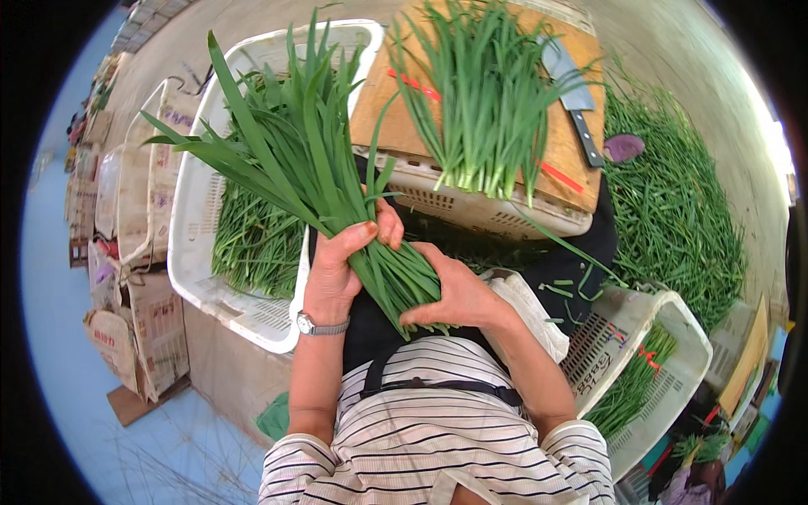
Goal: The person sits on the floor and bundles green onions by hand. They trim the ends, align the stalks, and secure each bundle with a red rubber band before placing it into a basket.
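A bunch of long, flat green leaves, apparently Chinese chives, is held at a slant above the lap, its lower ends towards the body. My left hand, with a watch at the wrist, is closed around the middle of the bunch. My right hand cups the lower stems from the right, thumb on the near side. Ahead, a loose pile of chives lies on a wooden board, over red strips. A cleaver with a black handle rests at the board's right side.
The board sits on an upturned plastic crate. A white crate at left holds more chives; another crate, lower right, holds a red-tied bundle. A large heap of chives lies at right, a purple object at its edge.
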Demonstrator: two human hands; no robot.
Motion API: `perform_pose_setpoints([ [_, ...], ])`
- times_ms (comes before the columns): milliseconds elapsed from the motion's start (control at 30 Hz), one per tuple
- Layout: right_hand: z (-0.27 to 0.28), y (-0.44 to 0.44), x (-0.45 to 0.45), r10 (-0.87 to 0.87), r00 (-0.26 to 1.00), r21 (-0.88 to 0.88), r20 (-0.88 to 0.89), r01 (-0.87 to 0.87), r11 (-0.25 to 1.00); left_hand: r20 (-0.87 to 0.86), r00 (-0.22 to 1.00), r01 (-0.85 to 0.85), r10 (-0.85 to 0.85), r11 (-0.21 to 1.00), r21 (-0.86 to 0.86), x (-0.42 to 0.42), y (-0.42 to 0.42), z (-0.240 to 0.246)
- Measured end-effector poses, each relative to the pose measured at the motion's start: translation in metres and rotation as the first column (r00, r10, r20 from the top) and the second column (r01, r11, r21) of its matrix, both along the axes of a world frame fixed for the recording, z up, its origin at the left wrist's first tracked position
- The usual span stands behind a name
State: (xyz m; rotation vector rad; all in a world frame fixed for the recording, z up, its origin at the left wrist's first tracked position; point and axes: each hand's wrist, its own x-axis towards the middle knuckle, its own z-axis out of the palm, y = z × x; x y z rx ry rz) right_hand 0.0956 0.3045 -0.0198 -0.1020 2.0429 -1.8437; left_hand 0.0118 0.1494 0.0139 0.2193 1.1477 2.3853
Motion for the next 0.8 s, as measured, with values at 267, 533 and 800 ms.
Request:
perform_pose_setpoints([
  [267, -0.023, 0.114, 0.056, -0.499, 0.694, 0.601, -0.519, 0.711, 0.365, 0.112, 0.993, -0.042, 0.026, 0.989, 0.145, -0.010, -0.011, -0.007],
  [533, -0.020, 0.154, 0.097, -0.025, 0.909, 0.856, -0.416, 0.401, 0.326, 0.135, 0.987, -0.112, 0.089, 0.979, 0.171, -0.009, -0.028, -0.012],
  [800, -0.027, 0.236, 0.130, -0.112, 0.839, 0.839, -0.532, 0.540, 0.066, 0.152, 0.983, -0.133, 0.103, 0.970, 0.202, -0.012, -0.036, -0.016],
])
